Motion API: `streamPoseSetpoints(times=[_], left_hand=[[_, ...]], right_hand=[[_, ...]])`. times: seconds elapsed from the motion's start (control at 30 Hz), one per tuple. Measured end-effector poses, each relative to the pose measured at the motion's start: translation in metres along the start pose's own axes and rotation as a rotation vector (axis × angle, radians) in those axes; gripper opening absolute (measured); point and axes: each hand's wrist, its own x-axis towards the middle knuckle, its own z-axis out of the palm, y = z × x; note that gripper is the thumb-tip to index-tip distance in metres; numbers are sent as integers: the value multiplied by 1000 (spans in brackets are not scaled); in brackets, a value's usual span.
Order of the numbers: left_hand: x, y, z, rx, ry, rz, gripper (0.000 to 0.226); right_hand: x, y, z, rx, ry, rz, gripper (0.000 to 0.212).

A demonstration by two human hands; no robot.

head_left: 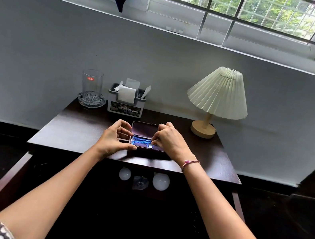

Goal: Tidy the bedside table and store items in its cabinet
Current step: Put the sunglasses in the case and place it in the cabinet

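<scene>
A small dark glasses case (144, 129) lies open near the front of the dark wooden bedside table (79, 128), its lid raised toward the wall. Blue-tinted glasses (141, 143) lie inside it. My left hand (114, 140) grips the case's left end, thumb on its front edge. My right hand (170, 142) reaches over the right end, fingertips pinching the glasses inside the case. Below the tabletop the cabinet stands open, with two white bulbs (161, 181) and a small clear packet (140, 182) inside.
At the back left stands a clear glass (91, 83) in a glass ashtray (91, 101), next to a tissue holder (125, 101). A pleated lamp (219, 94) stands at the back right. The open cabinet doors (4, 183) flank my arms.
</scene>
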Motion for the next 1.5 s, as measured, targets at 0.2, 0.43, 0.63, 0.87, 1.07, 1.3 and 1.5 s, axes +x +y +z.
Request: streamPoseSetpoints(times=[0.2,0.43,0.63,0.87,1.07,1.3,1.5], left_hand=[[0,-2,-2,-8,-6,2,59],[2,-4,-3,4,-10,-3,59],[2,-4,-3,-5,-19,-16,60],[1,-5,-3,-45,-17,-36,69],[2,-5,-3,-92,-8,-54,78],[1,-4,-2,-118,19,-90,90],[2,-5,-2,-131,23,-99,99]], right_hand=[[-3,20,8,321,145,134,31],[-19,52,50,857,474,671,37],[-17,57,67,1116,458,716,37],[-17,60,72,1221,438,651,35],[-19,61,74,1337,509,632,33],[-26,55,66,1385,545,612,19],[-28,55,65,1348,583,595,8]])
